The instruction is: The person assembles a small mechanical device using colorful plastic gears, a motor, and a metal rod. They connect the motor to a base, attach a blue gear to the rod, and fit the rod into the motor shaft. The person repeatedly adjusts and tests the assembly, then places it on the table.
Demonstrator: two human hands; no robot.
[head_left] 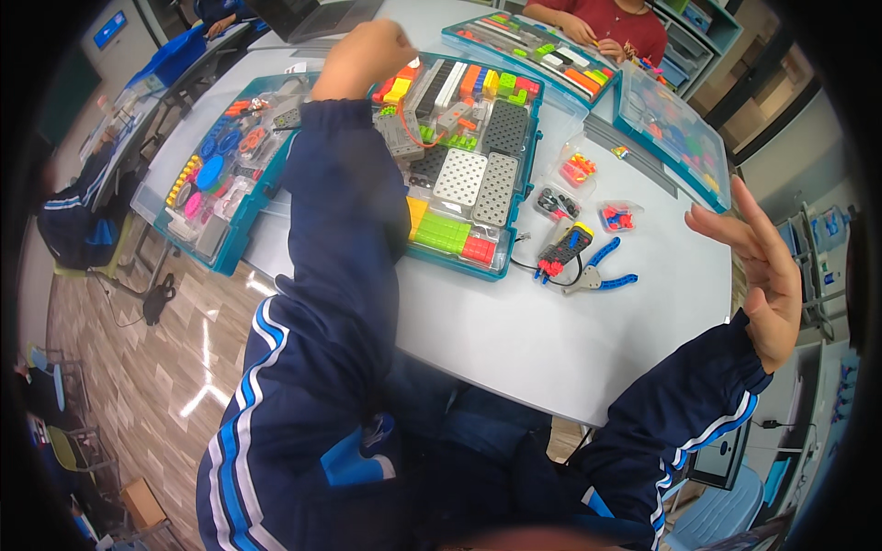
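We find the left hand (pixel 364 57) above the far left corner of the teal parts case (pixel 459 264), its fingers curled inward; whether it grips anything we cannot tell. We record the right hand (pixel 764 271) as spread, fingers extended upward, with no object in its grasp. It is raised beside the right edge of the tabletop (pixel 524 340), nearest to a clear lid (pixel 675 147) with a teal border.

The parts case lies open toward the tabletop's far edge. In it we note a white perforated plate (pixel 459 177), green blocks (pixel 441 234) at its near edge, and a grey module (pixel 399 138) with an orange cable. A parts tray (pixel 241 241) lies to its left, at the tabletop's left edge.

Right of the case we list blue-handled pliers (pixel 614 280) just beside a yellow-and-black device (pixel 565 242) with red pieces at one end. Three small clear containers of parts stand beyond these. At the far edge we observe a person in a red top (pixel 634 35) beside a second case (pixel 524 60).
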